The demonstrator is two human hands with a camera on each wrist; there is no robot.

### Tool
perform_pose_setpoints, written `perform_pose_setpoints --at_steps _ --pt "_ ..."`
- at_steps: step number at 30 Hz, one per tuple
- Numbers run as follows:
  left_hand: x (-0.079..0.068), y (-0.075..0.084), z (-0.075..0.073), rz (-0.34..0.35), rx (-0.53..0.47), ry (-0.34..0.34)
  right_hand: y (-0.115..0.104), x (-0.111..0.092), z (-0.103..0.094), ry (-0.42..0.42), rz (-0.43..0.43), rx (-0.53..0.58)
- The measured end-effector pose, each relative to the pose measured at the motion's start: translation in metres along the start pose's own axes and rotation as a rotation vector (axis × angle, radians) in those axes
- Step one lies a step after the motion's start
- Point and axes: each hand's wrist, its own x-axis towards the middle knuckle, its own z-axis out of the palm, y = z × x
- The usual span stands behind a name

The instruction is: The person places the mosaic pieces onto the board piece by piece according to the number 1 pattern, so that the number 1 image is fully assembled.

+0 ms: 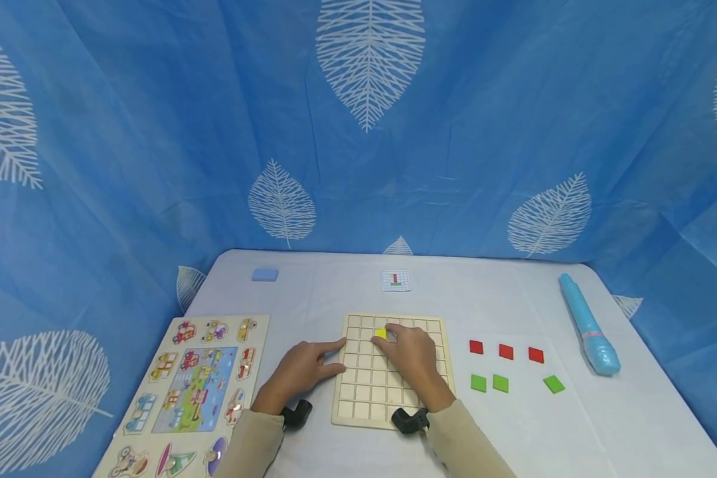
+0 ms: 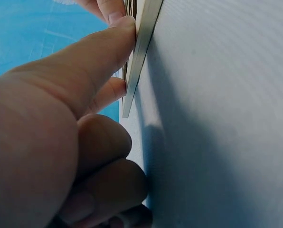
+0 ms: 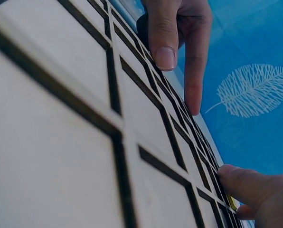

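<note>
A wooden grid board [image 1: 363, 393] lies on the table in the head view, its squares divided by raised strips. My right hand [image 1: 415, 358] pinches a yellow square tile [image 1: 380, 334] between thumb and index finger at an upper cell of the board. In the right wrist view only a sliver of that yellow tile [image 3: 233, 203] shows by the fingertips. My left hand [image 1: 301, 368] touches the board's left edge with straight thumb and index finger. The left wrist view shows its other fingers [image 2: 103, 142] bent beneath, clear of the board.
Right of the board lie red tiles [image 1: 506, 351], green tiles [image 1: 500, 383] and a light-blue microphone-shaped object [image 1: 587, 322]. Behind it is a small pattern card [image 1: 396, 281]; farther left, a blue block [image 1: 265, 275]. A vehicle picture puzzle [image 1: 258, 325] lies at the left.
</note>
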Motion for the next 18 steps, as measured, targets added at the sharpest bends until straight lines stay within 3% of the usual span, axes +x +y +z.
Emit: perform_pose_setpoints --at_steps 10,18 --pt "0.0004 -0.0019 -0.0010 0.007 -0.009 0.004 0.0009 0.0013 -0.0015 0.011 -0.027 -0.010" --pt "-0.0002 -0.0013 -0.0002 0.008 -0.040 0.001 0.0016 0.0017 -0.0060 0.013 0.006 0.030"
